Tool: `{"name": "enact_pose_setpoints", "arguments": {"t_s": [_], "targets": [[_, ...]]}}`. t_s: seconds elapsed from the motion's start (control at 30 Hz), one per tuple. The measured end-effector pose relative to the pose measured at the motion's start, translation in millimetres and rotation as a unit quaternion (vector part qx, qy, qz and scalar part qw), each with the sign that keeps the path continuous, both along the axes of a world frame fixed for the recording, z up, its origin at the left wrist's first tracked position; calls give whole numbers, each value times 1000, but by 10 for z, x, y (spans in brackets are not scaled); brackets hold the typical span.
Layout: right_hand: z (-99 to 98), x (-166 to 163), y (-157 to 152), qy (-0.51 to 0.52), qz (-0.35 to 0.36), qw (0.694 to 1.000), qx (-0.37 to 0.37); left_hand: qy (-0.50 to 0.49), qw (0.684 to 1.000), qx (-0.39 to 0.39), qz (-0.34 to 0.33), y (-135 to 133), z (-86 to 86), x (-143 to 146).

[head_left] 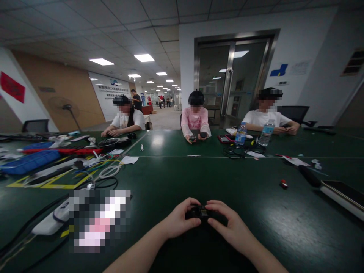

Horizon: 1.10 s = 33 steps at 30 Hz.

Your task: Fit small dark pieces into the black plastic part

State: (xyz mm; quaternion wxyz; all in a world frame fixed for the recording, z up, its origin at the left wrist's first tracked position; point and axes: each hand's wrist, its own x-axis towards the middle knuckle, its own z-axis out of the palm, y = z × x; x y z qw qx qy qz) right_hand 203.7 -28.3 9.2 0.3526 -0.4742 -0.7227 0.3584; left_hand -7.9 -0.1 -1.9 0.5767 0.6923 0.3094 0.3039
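A small black device (204, 213) with a lighter patch in its middle is held just above the dark green table, close in front of me. My left hand (180, 220) grips its left end, thumb on the near side and fingers curled over the far side. From the other end, my right hand (229, 222) holds it between thumb and fingers. Its underside and exact kind cannot be made out.
To the left lie a white power strip (51, 222), coiled cables (109, 171) and a blue tray (30, 161). A small red object (283, 184) and a flat box-like item (344, 195) are right. Two bottles (266, 132) stand farther back; three people sit opposite.
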Motion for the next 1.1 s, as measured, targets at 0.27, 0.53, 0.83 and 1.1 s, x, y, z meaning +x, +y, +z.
{"name": "enact_pose_setpoints", "arguments": {"t_s": [0.27, 0.53, 0.83, 1.1], "targets": [[45, -44, -13, -10, 3, 1000, -7, -6, 1000, -12, -12, -5, 17, 9], [51, -64, -49, 1, 23, 1000, 0, 24, 999, 20, 3, -16, 33, -8], [58, -53, -40, -6, 14, 1000, 5, 6, 1000, 27, -3, 5, 0, 2], [56, -73, -50, -16, 21, 1000, 0, 10, 1000, 4, -11, -4, 36, 5]]}}
